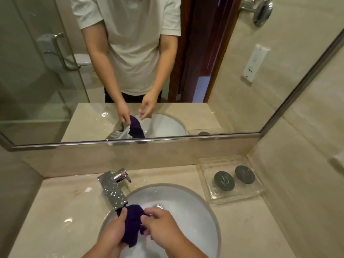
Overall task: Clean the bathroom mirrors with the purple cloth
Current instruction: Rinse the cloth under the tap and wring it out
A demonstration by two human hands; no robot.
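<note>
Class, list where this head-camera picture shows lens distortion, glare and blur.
Head view: the wide lens bows the mirror frame; glare glints on the droplet-covered faucet and the countertop; the left hand and right hand on the purple cloth look slightly soft.

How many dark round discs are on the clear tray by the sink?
2. The first disc lies on the clear tray, nearer the sink; the second disc lies beside it, farther from the sink. Nothing seems to hide any more.
</note>
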